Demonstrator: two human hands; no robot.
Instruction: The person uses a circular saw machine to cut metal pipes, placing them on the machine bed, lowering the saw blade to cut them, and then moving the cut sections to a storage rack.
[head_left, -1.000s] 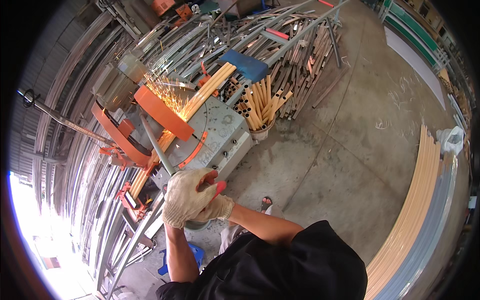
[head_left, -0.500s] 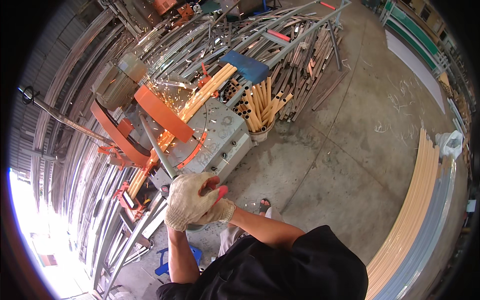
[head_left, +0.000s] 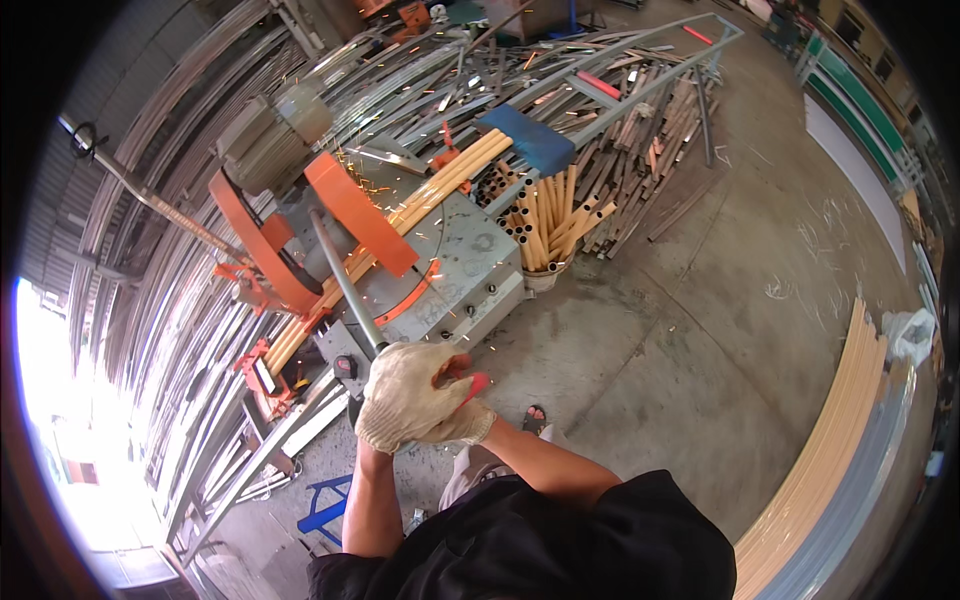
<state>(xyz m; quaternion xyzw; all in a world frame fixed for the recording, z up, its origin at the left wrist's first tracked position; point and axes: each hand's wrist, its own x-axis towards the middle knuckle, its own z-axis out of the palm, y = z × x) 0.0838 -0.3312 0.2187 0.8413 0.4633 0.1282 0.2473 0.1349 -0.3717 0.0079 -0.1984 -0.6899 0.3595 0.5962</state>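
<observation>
Both my hands wear off-white knit gloves with red patches and are together at the lower end of the grey lever handle (head_left: 345, 280) of a cut-off saw. My left hand (head_left: 405, 392) is closed over the handle's end. Partly hidden behind it, my right hand (head_left: 466, 423) is closed at the same spot. The saw has orange blade guards (head_left: 360, 210) and a grey motor (head_left: 262, 145). Several tan tubes (head_left: 455, 172) lie side by side across its grey base (head_left: 475, 258), passing beneath the guard. A few sparks fly around the guard; the blade's contact with the tubes is hidden.
Short cut tan tubes stand in a bucket (head_left: 541, 282) beyond the saw. Metal offcuts (head_left: 680, 125) pile up behind it, and long bars (head_left: 130, 330) line the left. Long tan tubes (head_left: 810, 450) lie at right. A blue stool (head_left: 325, 508) is beside my left forearm.
The sparks have become fewer and dimmer. The view has shifted, so the saw and my hands appear farther right. Both hands stay closed on the handle.
</observation>
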